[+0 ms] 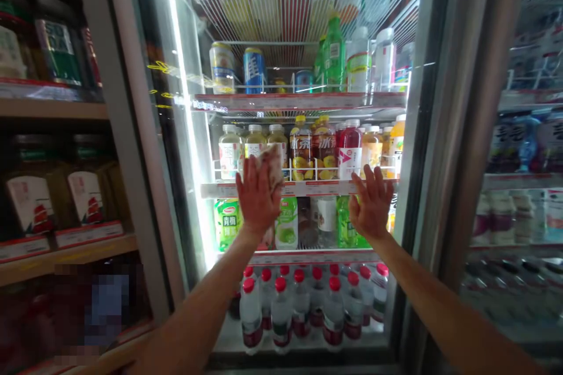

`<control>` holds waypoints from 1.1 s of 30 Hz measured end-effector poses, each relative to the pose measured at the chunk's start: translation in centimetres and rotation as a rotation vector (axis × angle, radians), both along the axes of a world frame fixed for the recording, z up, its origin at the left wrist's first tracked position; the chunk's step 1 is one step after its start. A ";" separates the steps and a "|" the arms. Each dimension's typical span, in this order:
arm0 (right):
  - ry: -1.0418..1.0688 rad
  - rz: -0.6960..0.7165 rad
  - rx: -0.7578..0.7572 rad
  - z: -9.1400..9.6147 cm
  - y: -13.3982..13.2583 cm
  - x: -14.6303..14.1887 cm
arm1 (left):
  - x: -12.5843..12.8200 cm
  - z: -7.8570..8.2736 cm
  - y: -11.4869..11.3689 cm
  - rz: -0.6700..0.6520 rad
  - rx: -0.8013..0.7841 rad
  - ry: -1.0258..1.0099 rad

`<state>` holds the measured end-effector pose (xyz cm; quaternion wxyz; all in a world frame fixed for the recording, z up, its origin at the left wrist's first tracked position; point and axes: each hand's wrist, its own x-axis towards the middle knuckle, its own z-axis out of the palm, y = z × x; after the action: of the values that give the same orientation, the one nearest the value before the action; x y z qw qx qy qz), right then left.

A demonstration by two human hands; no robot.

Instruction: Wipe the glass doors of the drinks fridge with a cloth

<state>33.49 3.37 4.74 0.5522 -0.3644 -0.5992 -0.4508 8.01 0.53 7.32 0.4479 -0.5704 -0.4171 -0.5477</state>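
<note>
Forearms reach toward lit drinks shelves; the left hand holds a pale cloth; the right hand spreads wide.

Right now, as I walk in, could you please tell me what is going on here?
A person's left hand holds a pale cloth, fingers extended, in front of a lit drinks cooler. The right hand is raised too, fingers apart, with nothing visible in it. Beyond the hands, bottles and cans stand on the shelves, with red-capped bottles at the bottom.
</note>
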 end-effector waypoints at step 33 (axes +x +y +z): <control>-0.019 -0.010 0.004 0.0 0.0 0.1 | 0.3 2.4 0.3 -0.004 0.005 -0.004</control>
<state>33.59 3.32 4.74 0.5450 -0.3620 -0.6019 -0.4580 8.36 0.87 9.70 0.4474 -0.5691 -0.4156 -0.5507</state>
